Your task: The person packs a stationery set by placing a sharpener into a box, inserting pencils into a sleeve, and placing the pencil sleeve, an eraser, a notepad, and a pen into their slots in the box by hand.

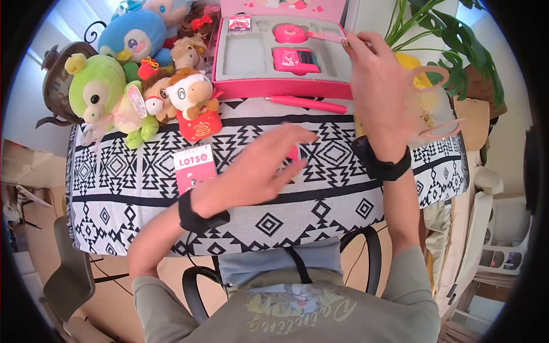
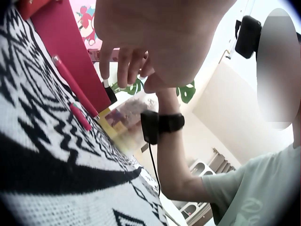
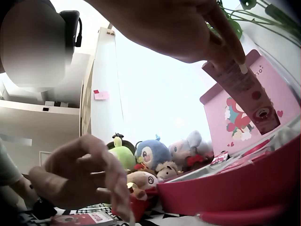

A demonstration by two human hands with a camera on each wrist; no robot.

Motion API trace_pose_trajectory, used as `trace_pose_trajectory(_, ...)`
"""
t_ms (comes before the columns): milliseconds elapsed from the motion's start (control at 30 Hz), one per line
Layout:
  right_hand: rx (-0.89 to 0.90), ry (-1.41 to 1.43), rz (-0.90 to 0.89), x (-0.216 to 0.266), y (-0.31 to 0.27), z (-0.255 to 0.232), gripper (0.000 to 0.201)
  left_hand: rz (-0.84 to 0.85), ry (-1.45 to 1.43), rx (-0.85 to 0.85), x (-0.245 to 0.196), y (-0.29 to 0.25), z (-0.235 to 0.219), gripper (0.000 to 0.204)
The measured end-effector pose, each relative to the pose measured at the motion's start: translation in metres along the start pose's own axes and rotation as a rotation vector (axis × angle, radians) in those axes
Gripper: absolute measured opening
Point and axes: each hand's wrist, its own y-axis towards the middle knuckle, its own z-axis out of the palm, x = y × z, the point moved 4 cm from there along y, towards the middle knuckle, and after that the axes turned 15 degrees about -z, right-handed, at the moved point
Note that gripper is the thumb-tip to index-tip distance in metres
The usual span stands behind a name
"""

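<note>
My right hand (image 1: 377, 86) is over the right end of a pink gift box (image 1: 286, 88), pinching a narrow flat pink piece (image 3: 251, 96) with a bear print. This piece appears almost edge-on in the head view. In the box's pale tray sit a round pink item (image 1: 290, 33), a pink case with a dark window (image 1: 295, 60) and a small card-like item (image 1: 239, 24). My left hand (image 1: 251, 163) hovers over the patterned cloth, fingers loosely bent and holding nothing. Partly hidden behind its fingers lies a small pink object (image 1: 294, 153).
A pink pen (image 1: 306, 104) lies before the box. A LOTSO notepad (image 1: 194, 167) is left of my left hand. Plush toys (image 1: 131, 37) crowd the back left. On the right stand a clear bag with pink handles (image 1: 432, 77) and a leafy plant (image 1: 452, 40).
</note>
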Motion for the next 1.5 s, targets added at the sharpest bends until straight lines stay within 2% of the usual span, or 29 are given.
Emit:
trace_pose_trajectory(67,0.019,-0.037,0.012,-0.001,0.001,0.011,0.019,0.084,0.123,0.159,-0.002,-0.006,0.017,0.039)
trace_pose_trajectory(167,-0.032,-0.037,0.053,-0.013,-0.002,0.015,0.021,0.11,0.129,0.23,0.003,-0.013,0.024,0.039)
trace_pose_trajectory(267,-0.07,-0.092,0.067,-0.022,-0.006,0.021,0.023,0.134,0.154,0.241,0.006,-0.015,0.025,0.038)
trace_pose_trajectory(333,0.052,-0.071,0.125,-0.024,-0.011,0.032,0.023,0.132,0.163,0.25,0.005,-0.016,0.026,0.037)
trace_pose_trajectory(533,0.259,-0.124,0.114,-0.019,-0.029,0.049,0.013,0.118,0.172,0.284,0.005,-0.019,0.027,0.034)
trace_pose_trajectory(867,0.266,-0.165,0.12,-0.028,-0.037,0.059,0.011,0.095,0.175,0.329,0.005,-0.019,0.028,0.032)
trace_pose_trajectory(1067,0.346,-0.201,0.103,-0.026,-0.03,0.059,0.009,0.105,0.197,0.329,0.005,-0.02,0.028,0.03)
trace_pose_trajectory(1233,0.467,-0.318,0.027,-0.021,-0.028,0.066,0.009,0.092,0.214,0.363,0.005,-0.021,0.03,0.028)
trace_pose_trajectory(1500,0.489,-0.437,-0.056,-0.013,-0.028,0.071,0.014,0.098,0.212,0.367,0.007,-0.023,0.033,0.027)
